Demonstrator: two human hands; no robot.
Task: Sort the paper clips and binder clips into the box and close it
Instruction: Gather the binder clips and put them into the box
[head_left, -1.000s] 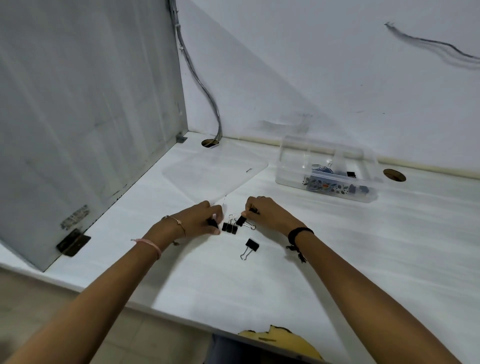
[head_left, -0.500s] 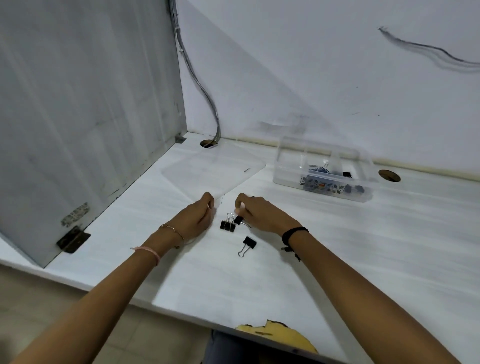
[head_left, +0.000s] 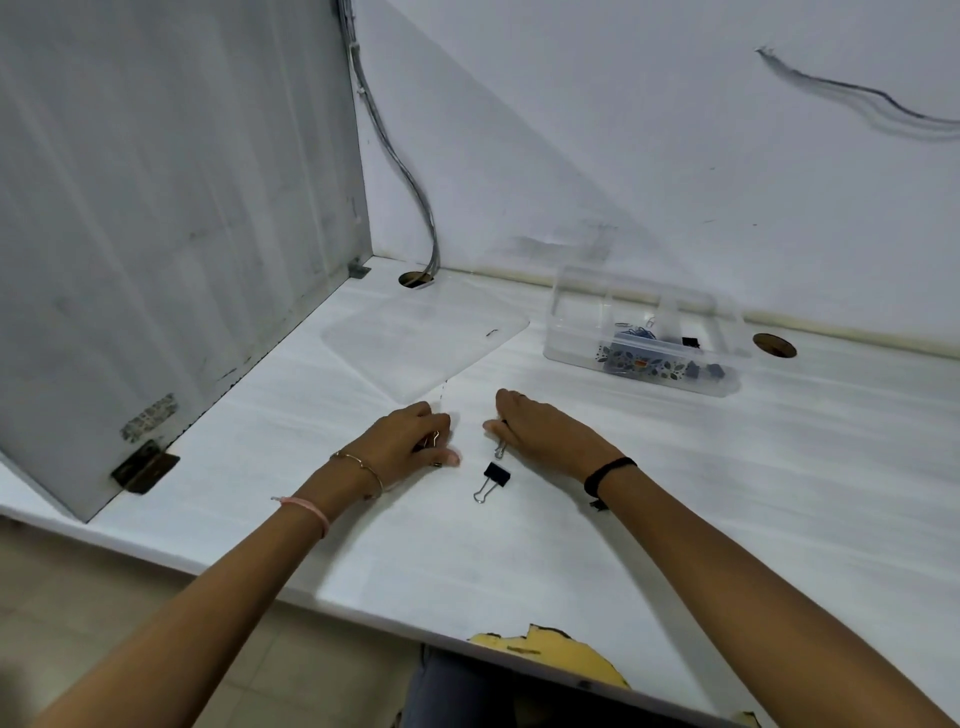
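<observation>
My left hand (head_left: 408, 441) is curled on the white desk with the wire handles of binder clips showing between its fingers. My right hand (head_left: 545, 434) lies palm down beside it, and the wire handle of a binder clip (head_left: 500, 450) sticks out under its thumb side. One black binder clip (head_left: 492, 479) lies loose on the desk between and just in front of both hands. The clear plastic box (head_left: 571, 312) stands open at the back right, holding paper clips and binder clips. Its clear lid (head_left: 415, 338) lies flat on the desk, left of the box.
A grey partition (head_left: 171, 234) walls off the left side. Cables (head_left: 410, 171) run down into a desk hole (head_left: 415, 279) in the back corner, and a second hole (head_left: 774, 345) lies right of the box. The desk's front edge is chipped near my body.
The two black clips that lay between my hands are gone from the desk, closed into my left hand. My right hand has flattened over its clip. The view shifted slightly.
</observation>
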